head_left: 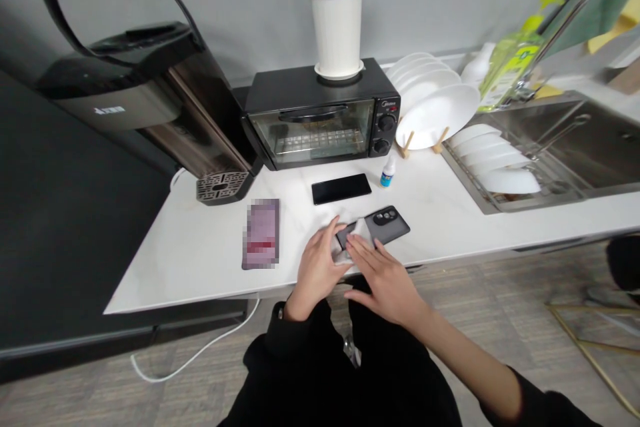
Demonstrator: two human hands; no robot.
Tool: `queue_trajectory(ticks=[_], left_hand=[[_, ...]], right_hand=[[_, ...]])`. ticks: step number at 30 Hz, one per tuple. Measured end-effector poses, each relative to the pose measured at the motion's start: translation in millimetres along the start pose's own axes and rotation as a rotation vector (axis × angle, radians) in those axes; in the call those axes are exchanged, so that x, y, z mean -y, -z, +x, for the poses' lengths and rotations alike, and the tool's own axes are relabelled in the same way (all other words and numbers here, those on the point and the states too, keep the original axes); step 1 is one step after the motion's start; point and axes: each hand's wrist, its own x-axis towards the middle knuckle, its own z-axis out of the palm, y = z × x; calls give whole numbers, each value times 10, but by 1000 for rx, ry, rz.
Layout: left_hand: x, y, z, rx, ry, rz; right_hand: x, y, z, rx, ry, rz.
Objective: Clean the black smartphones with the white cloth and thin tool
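A grey smartphone (392, 228) lies back side up near the counter's front edge, its camera block toward the right end. My left hand (319, 263) grips the phone's left end between thumb and fingers. Under the fingers of my right hand (384, 278), a white wipe (362, 229) is pressed against the phone's back; part of the wipe is hidden. Just behind is a black phone (341, 189), lying flat with its dark glossy face up. A small white bottle with a blue label (387, 172) stands upright to its right.
A purple, partly pixelated flat item (261, 235) lies on the left of the white counter (165, 273). Behind stand a black water dispenser (150, 100), a toaster oven (320, 127) bearing a utensil holder (338, 30), and racked white plates (437, 117). A sink (595, 147) is at right.
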Motion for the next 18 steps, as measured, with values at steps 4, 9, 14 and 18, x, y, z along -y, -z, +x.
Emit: queue_trajectory(ticks=[4, 9, 14, 18], left_hand=[[-32, -1, 19, -7, 5, 18], [-11, -13, 18, 2, -13, 31], [8, 0, -3, 15, -24, 38], [-49, 10, 23, 3, -7, 43]], right_hand=[[-386, 97, -206, -74, -197, -103], [-191, -111, 152, -167, -242, -77], [29, -49, 66, -18, 6, 16], [-451, 138, -191, -63, -167, -119]])
